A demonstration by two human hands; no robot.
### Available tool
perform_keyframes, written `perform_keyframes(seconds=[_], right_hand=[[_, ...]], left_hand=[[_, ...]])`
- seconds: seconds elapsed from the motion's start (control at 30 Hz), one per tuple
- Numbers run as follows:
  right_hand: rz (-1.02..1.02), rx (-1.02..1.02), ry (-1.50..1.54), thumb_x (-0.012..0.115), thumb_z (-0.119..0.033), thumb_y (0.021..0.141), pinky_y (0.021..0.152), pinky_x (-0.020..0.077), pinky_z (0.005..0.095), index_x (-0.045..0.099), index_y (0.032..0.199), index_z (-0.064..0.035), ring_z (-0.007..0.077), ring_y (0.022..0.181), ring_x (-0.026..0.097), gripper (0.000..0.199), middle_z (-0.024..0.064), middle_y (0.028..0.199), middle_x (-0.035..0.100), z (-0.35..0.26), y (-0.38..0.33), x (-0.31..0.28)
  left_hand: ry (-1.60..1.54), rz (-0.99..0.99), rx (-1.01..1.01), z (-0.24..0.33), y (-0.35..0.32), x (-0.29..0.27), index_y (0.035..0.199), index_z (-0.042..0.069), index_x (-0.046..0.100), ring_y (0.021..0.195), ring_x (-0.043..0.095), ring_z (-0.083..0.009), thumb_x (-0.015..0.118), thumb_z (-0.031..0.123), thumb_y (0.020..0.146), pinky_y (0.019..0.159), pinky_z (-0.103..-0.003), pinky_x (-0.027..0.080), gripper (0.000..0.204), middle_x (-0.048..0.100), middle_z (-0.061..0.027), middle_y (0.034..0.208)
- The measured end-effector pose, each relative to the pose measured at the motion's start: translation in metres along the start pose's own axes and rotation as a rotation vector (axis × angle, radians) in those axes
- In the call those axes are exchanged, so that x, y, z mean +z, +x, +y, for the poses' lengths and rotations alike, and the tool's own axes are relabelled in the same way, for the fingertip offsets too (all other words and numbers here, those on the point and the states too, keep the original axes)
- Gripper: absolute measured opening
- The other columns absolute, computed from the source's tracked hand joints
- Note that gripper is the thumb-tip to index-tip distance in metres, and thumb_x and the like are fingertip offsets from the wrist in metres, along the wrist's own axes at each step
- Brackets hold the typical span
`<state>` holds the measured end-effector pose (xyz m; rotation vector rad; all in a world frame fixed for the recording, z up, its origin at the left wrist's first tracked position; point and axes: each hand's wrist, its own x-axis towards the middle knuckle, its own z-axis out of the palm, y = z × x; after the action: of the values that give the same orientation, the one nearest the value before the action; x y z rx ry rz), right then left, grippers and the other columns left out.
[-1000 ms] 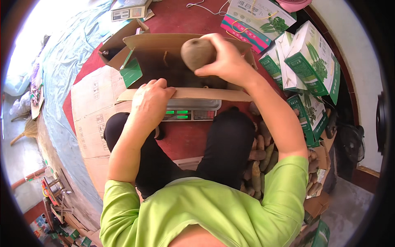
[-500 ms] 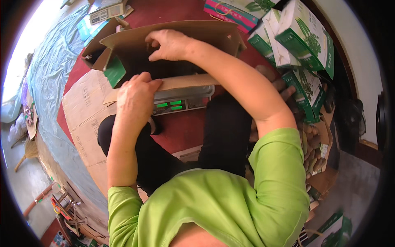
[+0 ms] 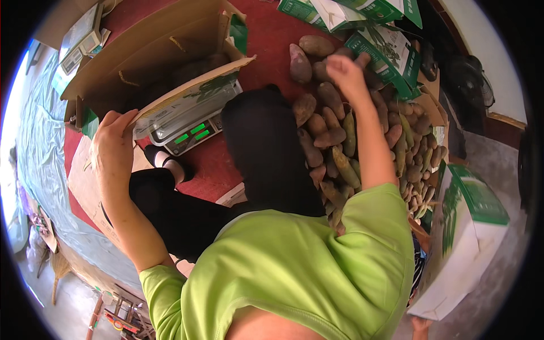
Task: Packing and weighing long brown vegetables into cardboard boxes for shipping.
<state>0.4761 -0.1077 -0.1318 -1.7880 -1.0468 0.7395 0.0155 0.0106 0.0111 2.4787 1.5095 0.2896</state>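
An open cardboard carton (image 3: 187, 39) with green-printed flaps rests on a digital scale (image 3: 195, 133) whose green display is lit. Dark, roundish things lie in its shadowed inside; I cannot make out what they are. My left hand (image 3: 113, 141) pinches the near left edge of the carton's side wall, thumb and fingers closed on it. To the right spreads a heap of tubers (image 3: 331, 136) that look like sweet potatoes, reddish brown with some greenish long ones. My right hand (image 3: 347, 76) is over the heap's far part, blurred by motion, so its fingers and anything in them are unclear.
White and green printed boxes (image 3: 391, 56) stand beyond the heap. At the lower right another person's hand (image 3: 419, 324) holds a white and green carton (image 3: 473, 226). Blue plastic sheeting (image 3: 42, 130) covers the left side. A second device (image 3: 79, 42) like a scale sits at the far left.
My right hand has left the carton and swung right to the tubers. My left hand stays on the carton edge. The view has turned right, and a person's carton has come in at lower right.
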Motion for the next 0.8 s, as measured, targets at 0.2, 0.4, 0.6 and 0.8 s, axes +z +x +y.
perform_keyframes(seconds=[0.2,0.4,0.6,0.8], right_hand=[[-0.145,0.196,-0.913,0.072,-0.014,0.066,0.085,0.0454,0.0434,0.059,0.105,-0.0072,0.0317,0.106,0.054,0.041,0.0109,0.109,0.058,0.12,-0.111,0.019],[-0.402,0.078,-1.306,0.058,-0.02,0.081,0.096,0.0299,0.0559,0.055,0.111,-0.013,0.0268,0.117,0.041,0.032,0.0079,0.117,0.05,0.14,-0.172,0.038],[-0.509,0.093,-1.349,0.063,-0.023,0.076,0.09,0.0359,0.0502,0.056,0.101,-0.0146,0.0243,0.11,0.047,0.027,0.0038,0.101,0.055,0.155,-0.163,0.033],[-0.125,0.311,-1.023,0.076,-0.02,0.064,0.086,0.0406,0.0475,0.052,0.117,-0.0145,0.0278,0.11,0.049,0.058,0.0046,0.112,0.057,0.126,-0.143,0.025]], left_hand=[[-0.038,0.038,0.012,-0.005,0.0,0.005,0.097,0.004,0.067,0.072,0.057,-0.0291,0.058,0.0,0.08,0.066,-0.035,0.043,0.019,0.055,-0.0111,0.079],[-0.085,0.048,0.007,-0.001,0.003,0.004,0.096,0.001,0.067,0.072,0.056,-0.0294,0.057,-0.002,0.079,0.066,-0.035,0.043,0.02,0.054,-0.0119,0.077],[-0.095,0.03,-0.041,0.001,0.002,0.0,0.095,0.002,0.067,0.074,0.057,-0.0302,0.057,-0.002,0.077,0.068,-0.035,0.044,0.021,0.055,-0.0124,0.077],[-0.063,0.045,-0.032,0.001,0.002,0.0,0.092,0.004,0.069,0.078,0.057,-0.0305,0.06,0.0,0.074,0.071,-0.038,0.045,0.02,0.056,-0.0116,0.078]])
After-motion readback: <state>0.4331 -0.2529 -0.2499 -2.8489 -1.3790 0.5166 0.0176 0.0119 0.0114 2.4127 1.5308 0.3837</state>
